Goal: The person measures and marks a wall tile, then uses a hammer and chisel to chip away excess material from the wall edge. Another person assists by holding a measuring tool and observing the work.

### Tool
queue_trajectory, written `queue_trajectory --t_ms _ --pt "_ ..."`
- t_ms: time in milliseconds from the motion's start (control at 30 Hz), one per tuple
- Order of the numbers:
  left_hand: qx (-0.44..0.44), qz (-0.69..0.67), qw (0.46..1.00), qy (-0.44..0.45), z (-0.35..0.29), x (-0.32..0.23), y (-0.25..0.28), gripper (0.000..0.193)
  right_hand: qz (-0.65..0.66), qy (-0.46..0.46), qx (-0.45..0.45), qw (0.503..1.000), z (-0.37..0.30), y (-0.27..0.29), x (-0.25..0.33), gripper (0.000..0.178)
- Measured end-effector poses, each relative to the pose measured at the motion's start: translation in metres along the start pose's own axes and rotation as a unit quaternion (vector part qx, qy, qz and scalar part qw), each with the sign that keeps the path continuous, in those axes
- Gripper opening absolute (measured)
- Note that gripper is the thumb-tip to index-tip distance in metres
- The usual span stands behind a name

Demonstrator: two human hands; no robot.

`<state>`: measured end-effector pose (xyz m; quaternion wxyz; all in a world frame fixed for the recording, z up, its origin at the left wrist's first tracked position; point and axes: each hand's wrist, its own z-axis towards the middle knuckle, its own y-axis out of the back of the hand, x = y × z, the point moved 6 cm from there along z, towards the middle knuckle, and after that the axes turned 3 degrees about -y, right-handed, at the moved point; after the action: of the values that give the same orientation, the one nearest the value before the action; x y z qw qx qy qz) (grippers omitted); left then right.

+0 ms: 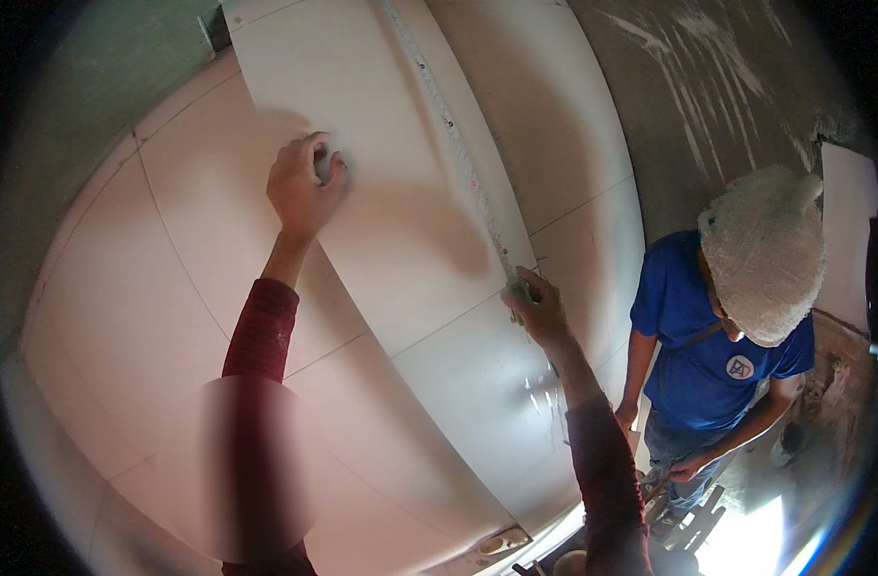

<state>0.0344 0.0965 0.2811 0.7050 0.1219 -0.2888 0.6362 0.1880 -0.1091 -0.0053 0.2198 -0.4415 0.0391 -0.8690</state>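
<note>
On the tiled wall, a tile (391, 192) is pressed in place.
Left hand (303, 188) lies on its face, fingers curled; right hand (535, 305) pinches a tape (458, 154) at the tile's edge. I'd keep pressure even and the tape taut along that edge. A helper (736, 317) stands close by.

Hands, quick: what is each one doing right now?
Left hand: curled, pressing on the large tile.
Right hand: shut on the tape measure end.

The person is wearing long dark-red sleeves reaching to both wrists; both hands are showing bare, ungloved.
</note>
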Motion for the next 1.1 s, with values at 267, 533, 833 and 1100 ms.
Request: queue_trajectory --t_ms 267,533,833,1100 --pt "0.014 0.043 0.999 0.004 -0.012 -0.035 0.046 0.024 -0.094 0.059 -0.014 0.994 -0.017 0.007 -0.001 0.028" --pt "0.007 0.063 0.998 0.009 -0.031 -0.056 0.077 0.023 -0.089 0.054 0.019 0.994 -0.044 0.008 -0.007 0.036" --pt "0.025 0.069 0.997 0.027 -0.054 -0.072 0.085 0.026 -0.107 0.028 0.003 0.994 -0.054 0.017 -0.026 0.037" --pt "0.018 0.062 0.997 0.034 -0.062 -0.076 0.084 0.025 -0.122 -0.002 -0.008 0.993 -0.055 0.021 -0.035 0.040"
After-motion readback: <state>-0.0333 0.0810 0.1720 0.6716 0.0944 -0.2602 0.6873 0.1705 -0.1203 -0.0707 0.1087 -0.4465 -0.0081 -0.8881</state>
